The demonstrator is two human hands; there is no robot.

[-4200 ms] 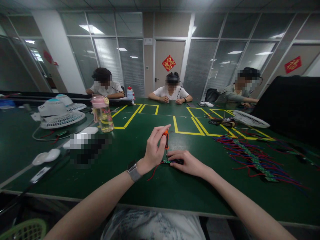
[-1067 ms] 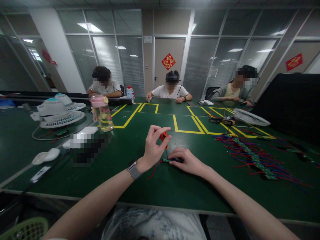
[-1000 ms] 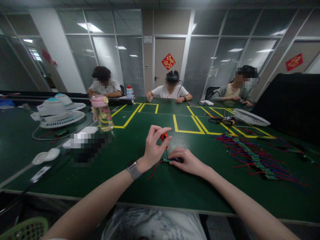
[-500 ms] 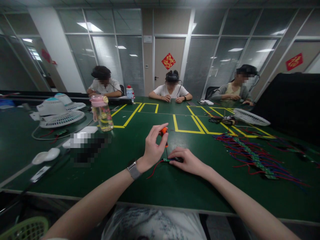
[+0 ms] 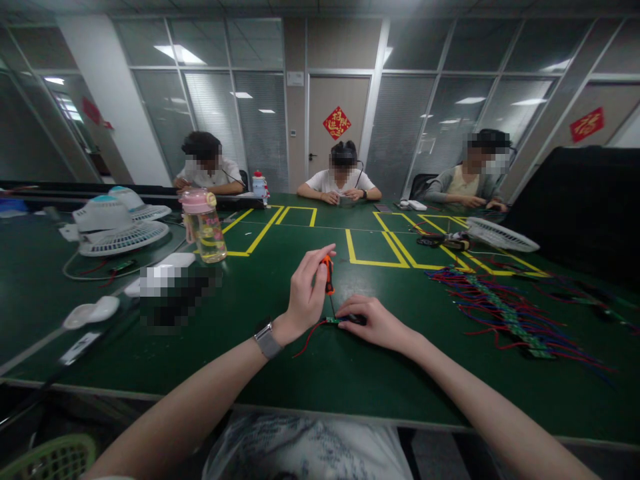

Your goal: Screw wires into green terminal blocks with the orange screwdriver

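while my left hand pinches the orange screwdriver upright over the small circuit board, my right hand presses that board flat on the green table.

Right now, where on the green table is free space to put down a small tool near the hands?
Bare green table lies between the left hand holding the screwdriver and the near edge, and also between the right hand and the wire bundle. It is crowded left, around the water bottle and the fans.
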